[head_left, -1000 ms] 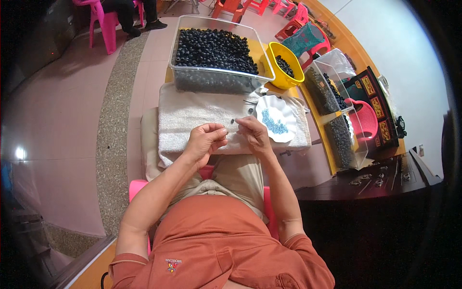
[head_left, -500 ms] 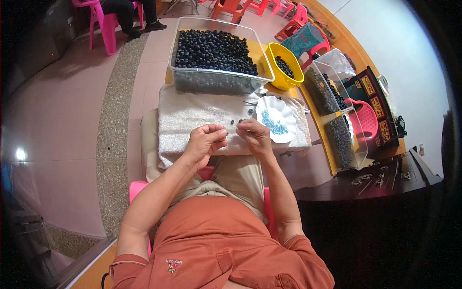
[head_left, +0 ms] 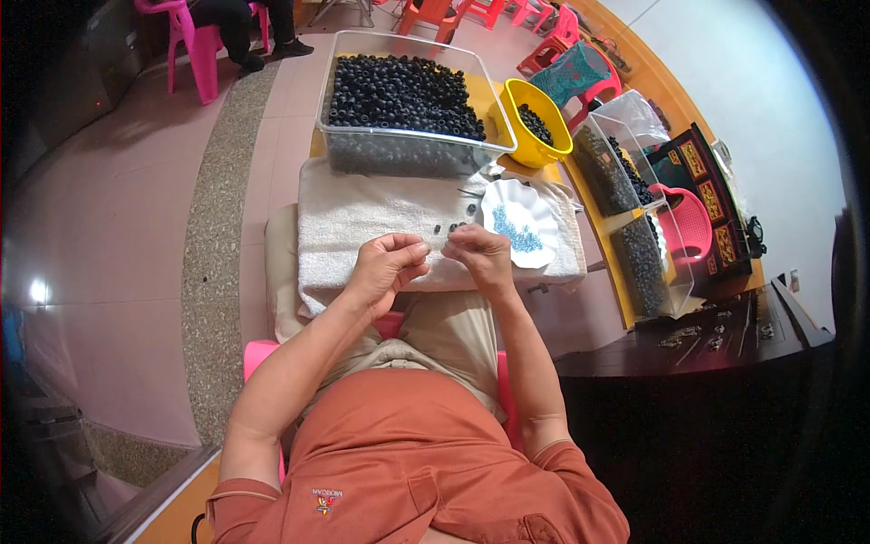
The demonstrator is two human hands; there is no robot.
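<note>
Over the near part of a white towel [head_left: 349,204], my two hands face each other with their fingertips a little apart. My left hand [head_left: 391,269] is closed in a pinch; whatever lies between its thumb and finger is too small to name. My right hand [head_left: 482,258] is pinched too, and its grip is hidden by the fingers. Several small black beads [head_left: 438,229] lie on the towel just beyond my fingertips. Right of them sits a white scalloped dish [head_left: 541,205] with tiny blue pieces [head_left: 515,232] in it. A thin dark tool [head_left: 470,194] lies by the dish's left rim.
Beyond the towel stands a large clear bin [head_left: 408,145] full of black beads. A yellow bucket [head_left: 546,154] with more beads is at its right. Clear boxes [head_left: 645,263] line the right side. A person's legs [head_left: 231,32] and a pink chair [head_left: 199,54] show far left.
My right hand's fingers have shifted very slightly. Otherwise the hands, beads and containers stay where they were.
</note>
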